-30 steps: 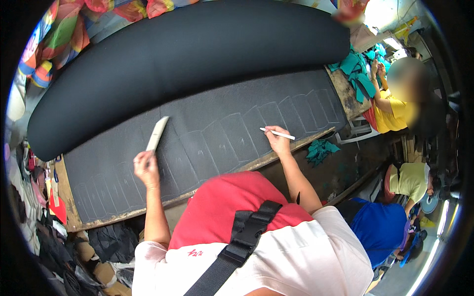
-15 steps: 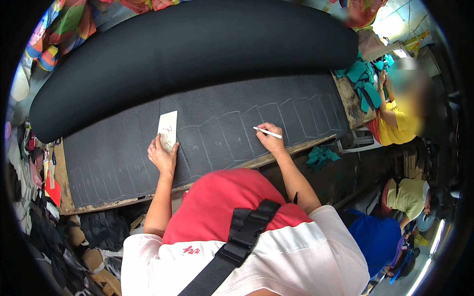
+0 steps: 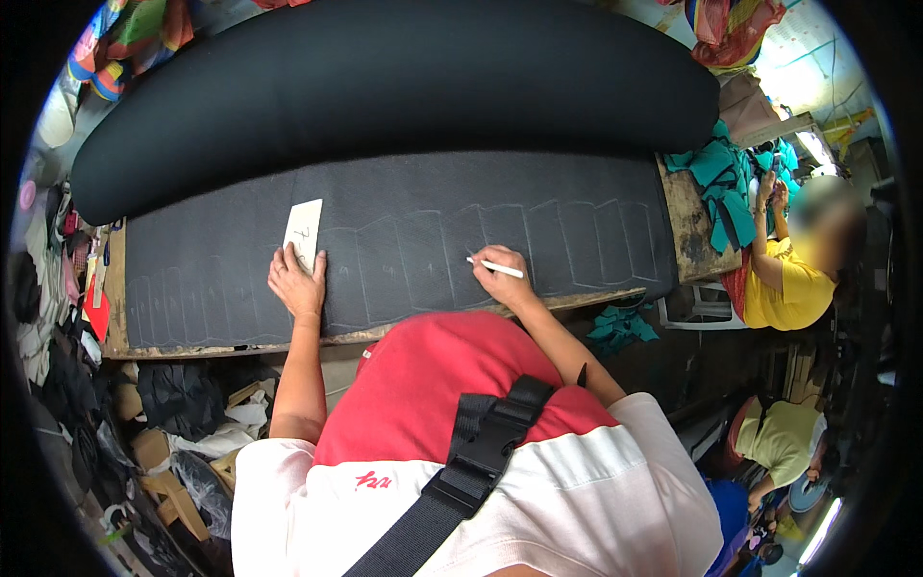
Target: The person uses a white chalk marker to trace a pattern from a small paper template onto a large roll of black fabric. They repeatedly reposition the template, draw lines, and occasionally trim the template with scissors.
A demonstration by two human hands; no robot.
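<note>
Black fabric (image 3: 240,231) lies on the table, with a row of pale outlined pieces drawn across it and small marks inside several of them. At its left-middle, my left hand (image 3: 299,282) has its fingers on the lower end of a cream card pattern (image 3: 306,231) with handwriting on it, gripping it against the cloth. Farther right, my right hand (image 3: 503,276) pinches a white marking pen (image 3: 496,266). The pen's tip points left and meets the cloth, or nearly so, inside one outlined piece.
A thick roll of black fabric (image 3: 404,82) spans the table's far side. Teal cloth pieces (image 3: 726,183) are heaped at the right end, beside a person in yellow (image 3: 784,288). Another person (image 3: 779,442) works lower right. Dark cloth and scraps (image 3: 178,399) lie at lower left.
The view has shifted slightly. My right hand and the pen have moved left across the drawn pieces to a neighbouring one. My left hand stays on the card pattern.
</note>
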